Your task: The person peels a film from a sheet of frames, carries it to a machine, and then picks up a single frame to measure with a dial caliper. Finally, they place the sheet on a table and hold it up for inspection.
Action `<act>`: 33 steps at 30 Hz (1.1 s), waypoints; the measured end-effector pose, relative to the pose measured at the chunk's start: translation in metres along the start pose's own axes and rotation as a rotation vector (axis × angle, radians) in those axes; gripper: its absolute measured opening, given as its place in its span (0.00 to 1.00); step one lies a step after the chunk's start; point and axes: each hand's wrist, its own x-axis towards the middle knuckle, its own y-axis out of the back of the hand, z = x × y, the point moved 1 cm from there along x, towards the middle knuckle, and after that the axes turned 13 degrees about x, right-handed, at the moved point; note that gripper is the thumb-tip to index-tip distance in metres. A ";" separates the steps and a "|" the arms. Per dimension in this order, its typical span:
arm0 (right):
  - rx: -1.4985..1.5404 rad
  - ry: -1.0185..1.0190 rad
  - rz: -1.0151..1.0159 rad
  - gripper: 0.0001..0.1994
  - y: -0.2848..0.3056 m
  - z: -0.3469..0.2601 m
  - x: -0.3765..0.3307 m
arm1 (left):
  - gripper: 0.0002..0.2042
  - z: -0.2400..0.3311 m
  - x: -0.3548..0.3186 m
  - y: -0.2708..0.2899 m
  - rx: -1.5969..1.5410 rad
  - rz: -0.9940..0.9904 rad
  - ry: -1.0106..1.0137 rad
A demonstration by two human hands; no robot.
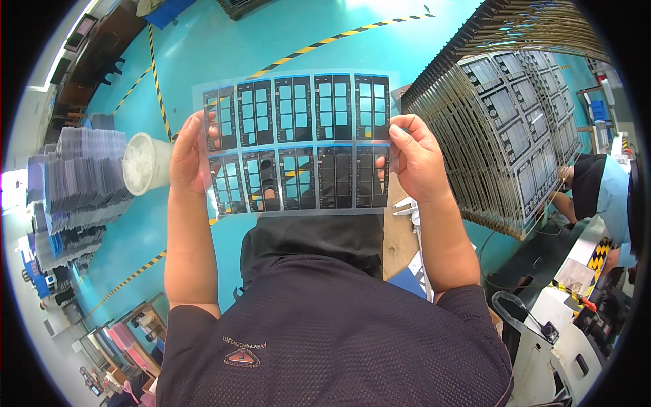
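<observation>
Between my two hands hangs a clear plastic sheet (308, 145) printed with two rows of black panels, each with see-through windows. My left hand (188, 154) grips its left edge, fingers behind and thumb at the side. At the right edge my right hand (417, 154) pinches it, thumb in front and fingertips showing through the windows. The turquoise floor and my dark trousers (312, 241) show through or below the sheet. A metal caliper (415, 220) lies by my right forearm, partly hidden by it.
To the right stands a tall rack (502, 136) loaded with similar printed sheets. Stacks of sheets (81, 176) and a white bucket (146, 164) are at left. A co-worker (600, 186) is at the far right, beside a machine. Yellow-black tape (325, 42) marks the floor.
</observation>
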 end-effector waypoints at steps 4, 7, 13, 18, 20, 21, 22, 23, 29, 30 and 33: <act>-0.002 0.010 0.011 0.06 0.001 0.001 0.001 | 0.14 0.003 -0.002 -0.003 0.008 -0.025 -0.009; -0.006 0.016 0.021 0.06 0.000 -0.001 0.000 | 0.14 0.004 -0.002 -0.006 -0.005 -0.066 -0.018; 0.003 0.014 0.024 0.06 0.001 -0.001 0.000 | 0.14 0.004 -0.003 -0.005 0.013 -0.077 -0.027; 0.007 0.019 0.008 0.06 0.002 -0.001 0.002 | 0.14 0.007 -0.002 -0.007 0.025 -0.083 -0.029; 0.011 0.019 0.006 0.05 0.002 -0.001 0.002 | 0.15 0.008 -0.003 -0.011 0.029 -0.052 -0.029; 0.009 0.018 0.009 0.05 0.002 -0.001 0.003 | 0.15 0.008 -0.003 -0.010 0.031 -0.049 -0.030; 0.007 0.018 0.011 0.05 0.002 -0.001 0.003 | 0.15 0.007 -0.002 -0.009 0.020 -0.054 -0.026; 0.011 0.016 0.007 0.05 0.003 -0.001 0.003 | 0.15 0.007 -0.002 -0.008 0.012 -0.058 -0.022; 0.023 0.020 -0.016 0.05 0.008 -0.001 0.004 | 0.14 0.011 -0.003 -0.006 -0.032 -0.189 -0.037; 0.025 0.017 -0.019 0.05 0.009 -0.001 0.004 | 0.14 0.011 -0.003 -0.008 -0.043 -0.210 -0.035; 0.003 0.019 -0.007 0.05 0.009 -0.002 0.004 | 0.14 0.012 -0.005 -0.015 0.030 -0.119 -0.030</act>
